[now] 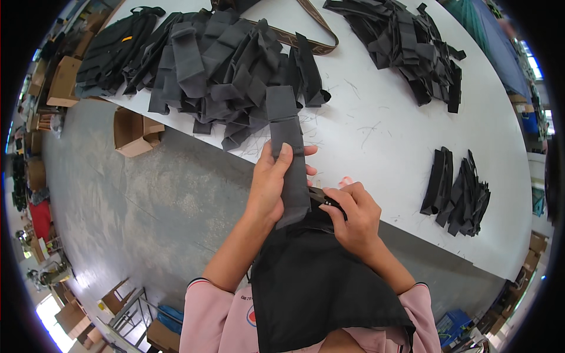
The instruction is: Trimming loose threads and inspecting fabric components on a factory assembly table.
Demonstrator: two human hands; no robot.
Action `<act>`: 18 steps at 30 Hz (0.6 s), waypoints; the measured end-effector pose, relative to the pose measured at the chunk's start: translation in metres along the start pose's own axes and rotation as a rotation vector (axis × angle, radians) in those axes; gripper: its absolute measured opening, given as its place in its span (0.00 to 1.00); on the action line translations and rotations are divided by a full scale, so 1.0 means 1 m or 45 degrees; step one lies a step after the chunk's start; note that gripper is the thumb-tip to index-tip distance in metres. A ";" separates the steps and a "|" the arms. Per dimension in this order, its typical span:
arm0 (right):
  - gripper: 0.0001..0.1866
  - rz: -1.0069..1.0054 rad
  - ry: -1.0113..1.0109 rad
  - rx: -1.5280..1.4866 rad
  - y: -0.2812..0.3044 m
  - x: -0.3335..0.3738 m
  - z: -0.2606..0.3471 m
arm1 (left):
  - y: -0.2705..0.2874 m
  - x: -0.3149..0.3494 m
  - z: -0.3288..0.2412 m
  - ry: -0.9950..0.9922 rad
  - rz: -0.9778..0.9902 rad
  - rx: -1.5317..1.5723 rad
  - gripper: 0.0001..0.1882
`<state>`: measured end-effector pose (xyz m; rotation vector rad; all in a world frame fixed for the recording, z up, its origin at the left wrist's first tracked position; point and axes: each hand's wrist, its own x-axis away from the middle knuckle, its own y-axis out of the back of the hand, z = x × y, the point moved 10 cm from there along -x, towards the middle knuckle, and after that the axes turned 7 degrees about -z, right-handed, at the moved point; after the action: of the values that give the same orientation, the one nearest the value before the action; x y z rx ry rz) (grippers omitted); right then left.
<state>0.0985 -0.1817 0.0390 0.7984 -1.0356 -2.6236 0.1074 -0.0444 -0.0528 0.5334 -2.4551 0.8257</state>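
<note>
My left hand is closed on a long dark grey fabric strip, thumb on top and fingertips showing past its right edge. The strip has crosswise folds or seams and slants from the pile down toward my lap. In my right hand is a pair of black thread snips, gripped between thumb and fingers, with the tip close to the strip's right edge. A big heap of similar dark strips lies on the white table just beyond my left hand. A small pink item shows behind my right hand.
More black strips are piled at the far right of the table. Smaller bundles lie nearer on the right. A black backpack sits at the far left. Loose threads dot the tabletop. An open cardboard box stands on the floor.
</note>
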 end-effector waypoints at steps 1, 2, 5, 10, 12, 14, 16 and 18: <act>0.16 0.000 -0.001 0.000 0.000 -0.001 0.001 | 0.000 0.000 0.001 0.005 0.006 -0.027 0.17; 0.15 -0.007 0.024 0.016 0.000 -0.003 0.003 | 0.000 0.000 0.001 0.006 0.006 -0.027 0.17; 0.15 -0.004 0.077 0.080 0.001 -0.003 0.007 | 0.000 -0.001 0.004 0.019 0.027 0.007 0.17; 0.14 0.009 0.090 0.113 0.004 -0.001 0.009 | 0.002 -0.002 0.006 0.010 0.032 -0.026 0.17; 0.13 -0.045 0.081 0.076 0.014 0.000 0.010 | 0.001 -0.001 0.003 0.005 0.031 -0.041 0.17; 0.14 -0.014 0.104 0.084 0.008 -0.005 0.012 | 0.000 0.001 0.003 0.004 0.034 -0.060 0.17; 0.14 0.018 0.130 0.091 0.005 -0.006 0.015 | -0.001 0.001 0.001 -0.019 0.047 -0.048 0.17; 0.14 0.030 0.100 0.161 0.006 -0.005 0.014 | -0.001 0.002 0.002 0.010 0.046 -0.056 0.17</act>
<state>0.0950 -0.1762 0.0535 0.9032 -1.1905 -2.5059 0.1062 -0.0469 -0.0528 0.4704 -2.4765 0.7844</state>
